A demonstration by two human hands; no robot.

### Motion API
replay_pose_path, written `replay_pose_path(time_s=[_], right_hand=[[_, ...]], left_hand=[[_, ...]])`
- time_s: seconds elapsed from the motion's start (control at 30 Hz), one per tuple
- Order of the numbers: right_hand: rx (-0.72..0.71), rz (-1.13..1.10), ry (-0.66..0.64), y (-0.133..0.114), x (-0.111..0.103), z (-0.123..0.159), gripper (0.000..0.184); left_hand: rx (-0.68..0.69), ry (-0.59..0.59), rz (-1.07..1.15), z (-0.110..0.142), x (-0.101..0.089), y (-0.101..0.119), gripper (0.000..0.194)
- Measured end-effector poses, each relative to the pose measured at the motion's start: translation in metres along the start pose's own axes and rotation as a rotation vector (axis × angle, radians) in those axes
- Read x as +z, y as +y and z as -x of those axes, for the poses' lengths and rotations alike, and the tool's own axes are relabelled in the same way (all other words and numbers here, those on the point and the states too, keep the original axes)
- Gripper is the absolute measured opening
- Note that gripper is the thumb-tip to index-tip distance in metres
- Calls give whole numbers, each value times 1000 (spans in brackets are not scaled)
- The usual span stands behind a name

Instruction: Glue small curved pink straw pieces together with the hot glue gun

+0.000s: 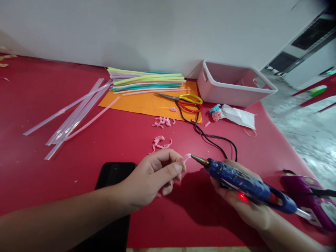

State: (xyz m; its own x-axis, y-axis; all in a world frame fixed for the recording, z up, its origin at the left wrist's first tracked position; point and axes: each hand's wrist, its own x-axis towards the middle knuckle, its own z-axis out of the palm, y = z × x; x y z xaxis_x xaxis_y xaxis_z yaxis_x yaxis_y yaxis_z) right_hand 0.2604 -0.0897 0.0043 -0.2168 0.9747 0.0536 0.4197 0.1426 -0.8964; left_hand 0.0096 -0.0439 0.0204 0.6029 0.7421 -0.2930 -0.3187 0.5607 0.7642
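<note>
Between thumb and fingertips, my left hand pinches a short pink pipe cleaner piece. My right hand is wrapped round a blue hot glue gun with a red light glowing on its side. The gun's metal nozzle is at the tip of the pink piece, seemingly touching it. A clear glue stick sticks out of the gun's rear. Just beyond my left hand lie curved pink pieces, and farther back is a small heap of pink bits.
Scissors and bundled coloured pipe cleaners lie on orange paper. Clear glue sticks lie left. A pink bin stands back right, a purple device at right. A black phone lies under my left forearm; a black cord loops rightward.
</note>
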Motion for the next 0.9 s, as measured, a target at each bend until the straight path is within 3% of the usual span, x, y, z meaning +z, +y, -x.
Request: replay_pose_path(time_s=[0.1, 0.9], right_hand=[[-60, -1, -66, -1, 1, -2, 3], [-90, 59, -4, 0, 3, -4, 7]], left_hand=[[4, -13, 15, 0, 0, 0, 27], [80, -5, -127, -1, -1, -1, 31]])
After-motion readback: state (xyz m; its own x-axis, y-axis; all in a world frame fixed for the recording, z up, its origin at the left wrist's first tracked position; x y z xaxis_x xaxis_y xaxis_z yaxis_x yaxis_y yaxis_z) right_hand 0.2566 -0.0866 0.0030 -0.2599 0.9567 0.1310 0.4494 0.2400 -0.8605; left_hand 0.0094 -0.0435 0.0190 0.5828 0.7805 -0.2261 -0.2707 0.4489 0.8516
